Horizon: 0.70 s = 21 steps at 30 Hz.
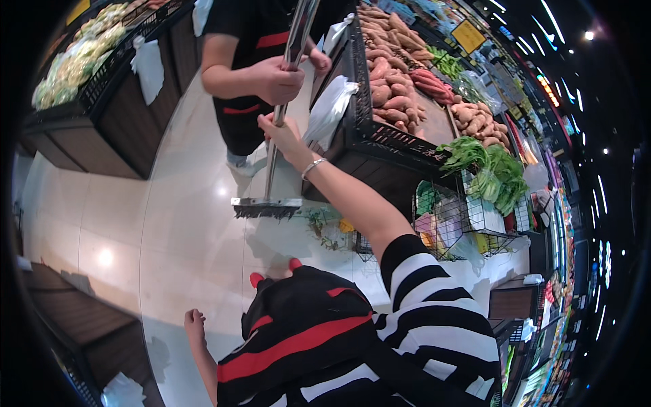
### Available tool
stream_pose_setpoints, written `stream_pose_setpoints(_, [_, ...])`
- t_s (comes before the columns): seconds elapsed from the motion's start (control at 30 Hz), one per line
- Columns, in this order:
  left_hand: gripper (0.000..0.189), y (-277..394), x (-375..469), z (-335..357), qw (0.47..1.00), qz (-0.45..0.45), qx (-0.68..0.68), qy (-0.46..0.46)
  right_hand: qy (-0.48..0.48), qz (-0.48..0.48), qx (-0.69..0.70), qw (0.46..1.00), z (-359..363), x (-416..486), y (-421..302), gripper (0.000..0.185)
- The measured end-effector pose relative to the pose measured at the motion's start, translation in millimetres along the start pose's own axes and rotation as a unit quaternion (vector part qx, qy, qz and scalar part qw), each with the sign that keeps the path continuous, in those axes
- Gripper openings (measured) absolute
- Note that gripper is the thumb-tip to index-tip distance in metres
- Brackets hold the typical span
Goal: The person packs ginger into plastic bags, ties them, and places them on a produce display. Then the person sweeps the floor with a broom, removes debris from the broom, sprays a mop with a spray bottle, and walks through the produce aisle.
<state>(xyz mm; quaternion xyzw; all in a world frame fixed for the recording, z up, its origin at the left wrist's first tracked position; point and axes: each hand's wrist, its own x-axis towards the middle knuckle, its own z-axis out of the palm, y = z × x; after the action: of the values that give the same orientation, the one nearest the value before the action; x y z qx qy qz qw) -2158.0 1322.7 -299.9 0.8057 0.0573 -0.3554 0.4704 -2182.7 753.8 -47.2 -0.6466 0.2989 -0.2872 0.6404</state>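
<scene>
My right hand (285, 136), with a silver bracelet at the wrist, grips the metal handle of a broom (271, 168). Its black bristle head (266, 207) is at floor level between me and a co-worker facing me. The co-worker's hand (278, 80) is closed around the same handle, just above mine. The co-worker's other hand (320, 62) is behind the handle, partly covered by it. My left hand (195, 320) hangs low at my side, fingers loosely curled, with nothing in it.
Leafy scraps (323, 229) litter the tiled floor (193, 219) beside the broom. At right stands a produce stand with sweet potatoes (394, 96), leafy greens (488, 170) and wire baskets (440, 224) below. Another stand (101, 122) borders the left; a dark wooden unit (86, 315) sits lower left.
</scene>
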Motion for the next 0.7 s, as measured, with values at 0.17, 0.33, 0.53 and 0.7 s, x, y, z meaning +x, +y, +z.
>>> stream_pose_setpoints(0.17, [0.028,-7,-13,5,0.999,-0.035,0.003,0.025,0.064,-0.024,-0.011,0.998,-19,35,27,0.024])
stream_pose_setpoints(0.33, [0.036,-9,-49,29,0.989,-0.004,0.034,0.143,-0.042,-0.082,-0.124,0.988,-44,105,60,0.015])
stream_pose_setpoints(0.53, [0.061,61,-83,94,0.960,0.060,-0.035,0.270,-0.116,0.193,0.088,0.970,-60,97,145,0.063])
stream_pose_setpoints(0.7, [0.080,186,-125,145,0.949,0.133,-0.017,0.286,-0.310,0.548,0.213,0.747,22,-52,247,0.038])
